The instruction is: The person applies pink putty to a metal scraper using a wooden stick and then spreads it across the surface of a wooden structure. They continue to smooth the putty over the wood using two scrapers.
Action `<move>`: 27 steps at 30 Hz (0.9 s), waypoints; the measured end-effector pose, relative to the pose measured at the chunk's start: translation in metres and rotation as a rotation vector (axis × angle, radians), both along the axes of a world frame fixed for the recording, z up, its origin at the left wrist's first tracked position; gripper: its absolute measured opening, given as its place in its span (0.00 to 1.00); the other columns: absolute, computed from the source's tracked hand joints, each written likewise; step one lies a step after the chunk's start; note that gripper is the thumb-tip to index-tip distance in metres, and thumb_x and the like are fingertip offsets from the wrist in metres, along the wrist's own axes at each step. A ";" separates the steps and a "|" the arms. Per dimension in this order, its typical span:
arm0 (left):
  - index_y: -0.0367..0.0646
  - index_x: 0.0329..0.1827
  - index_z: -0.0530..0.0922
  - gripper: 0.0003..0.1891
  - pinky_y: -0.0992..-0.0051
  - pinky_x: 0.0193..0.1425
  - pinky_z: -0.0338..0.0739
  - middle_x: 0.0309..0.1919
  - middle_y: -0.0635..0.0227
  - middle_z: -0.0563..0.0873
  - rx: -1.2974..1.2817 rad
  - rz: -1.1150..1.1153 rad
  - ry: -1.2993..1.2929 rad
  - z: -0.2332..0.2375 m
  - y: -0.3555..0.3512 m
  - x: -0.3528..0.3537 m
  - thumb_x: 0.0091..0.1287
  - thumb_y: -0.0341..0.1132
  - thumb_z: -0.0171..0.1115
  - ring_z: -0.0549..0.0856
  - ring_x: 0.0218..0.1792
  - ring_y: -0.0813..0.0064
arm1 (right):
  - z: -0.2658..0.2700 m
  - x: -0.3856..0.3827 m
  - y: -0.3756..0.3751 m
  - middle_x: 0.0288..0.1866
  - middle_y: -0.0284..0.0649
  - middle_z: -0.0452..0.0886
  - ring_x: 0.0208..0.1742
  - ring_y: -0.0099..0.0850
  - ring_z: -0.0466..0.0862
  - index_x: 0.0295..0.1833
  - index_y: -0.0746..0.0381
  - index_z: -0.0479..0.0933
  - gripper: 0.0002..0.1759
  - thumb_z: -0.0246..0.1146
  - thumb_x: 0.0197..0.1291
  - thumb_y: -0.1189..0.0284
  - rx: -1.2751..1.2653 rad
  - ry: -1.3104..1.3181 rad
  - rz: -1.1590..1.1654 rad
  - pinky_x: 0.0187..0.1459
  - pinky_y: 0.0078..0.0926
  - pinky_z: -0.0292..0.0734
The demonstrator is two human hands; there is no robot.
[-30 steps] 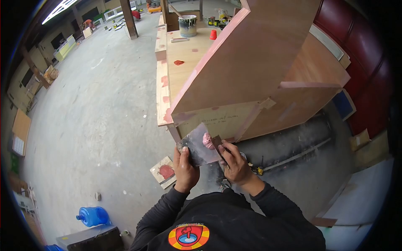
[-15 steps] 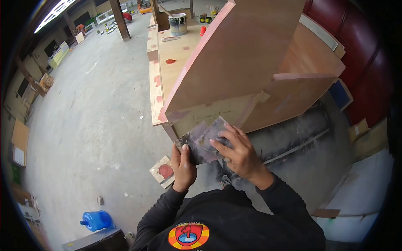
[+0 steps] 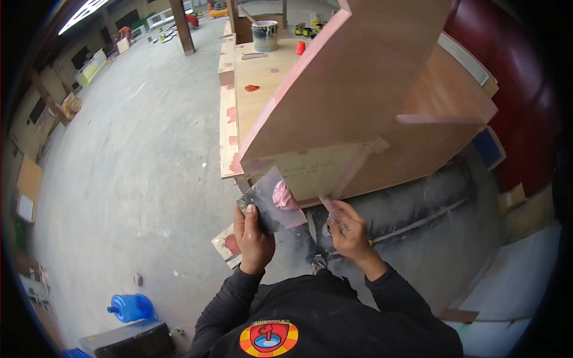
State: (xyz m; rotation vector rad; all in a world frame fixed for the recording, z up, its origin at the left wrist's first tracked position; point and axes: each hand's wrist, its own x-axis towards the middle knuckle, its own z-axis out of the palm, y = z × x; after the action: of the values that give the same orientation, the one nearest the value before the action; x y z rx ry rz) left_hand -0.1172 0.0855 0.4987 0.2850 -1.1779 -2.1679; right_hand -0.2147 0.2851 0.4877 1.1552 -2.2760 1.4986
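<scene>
My left hand [image 3: 255, 243] is closed around the near-left corner of a flat, stained putty board [image 3: 261, 196], thumb on top. On the board's right half sits a mound of pink putty [image 3: 284, 196]. To its right, my right hand [image 3: 353, 240] pinches a thin flat scraper [image 3: 326, 204], seen nearly edge-on and apart from the board. Just beyond both hands stands a large wooden panel piece [image 3: 343, 95] with pink-filled edges and faint handwriting low on its face.
A wooden bench top [image 3: 256, 113] with pink patches carries a paint bucket [image 3: 264, 37] and a red cup [image 3: 300, 48]. On the floor lie a red-smeared board [image 3: 222, 247] and a blue water bottle [image 3: 132, 307]. Dark red panels [image 3: 507, 101] stand right.
The scraper has come off the putty board and moved right with my right hand, turning edge-on. The pink mound now shows on the board. The view has shifted slightly.
</scene>
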 end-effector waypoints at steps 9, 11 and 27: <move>0.36 0.59 0.70 0.13 0.79 0.48 0.71 0.44 0.69 0.79 -0.300 0.289 -0.054 -0.004 0.018 -0.007 0.81 0.34 0.43 0.75 0.42 0.82 | -0.012 0.028 -0.038 0.44 0.38 0.84 0.41 0.28 0.86 0.55 0.67 0.77 0.11 0.56 0.74 0.73 -0.775 -0.884 0.045 0.36 0.30 0.86; 0.35 0.58 0.70 0.12 0.77 0.41 0.71 0.38 0.66 0.79 -0.546 0.329 -0.109 -0.006 0.021 -0.004 0.80 0.32 0.45 0.75 0.37 0.79 | -0.010 0.024 -0.043 0.44 0.38 0.84 0.41 0.28 0.86 0.54 0.67 0.77 0.11 0.56 0.73 0.73 -0.637 -0.772 -0.037 0.35 0.30 0.86; 0.44 0.64 0.67 0.15 0.66 0.52 0.85 0.56 0.62 0.79 0.150 -0.108 -0.044 -0.008 0.014 -0.014 0.79 0.38 0.41 0.82 0.56 0.69 | 0.029 0.004 -0.055 0.58 0.51 0.77 0.55 0.51 0.83 0.68 0.63 0.72 0.30 0.65 0.57 0.83 -0.137 0.373 0.141 0.54 0.42 0.82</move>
State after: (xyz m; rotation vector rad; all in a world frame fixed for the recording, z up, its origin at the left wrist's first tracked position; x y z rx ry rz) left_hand -0.1313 0.0991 0.4912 0.3424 -1.0787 -2.3601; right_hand -0.2109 0.2302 0.5167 1.4388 -1.8530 1.3255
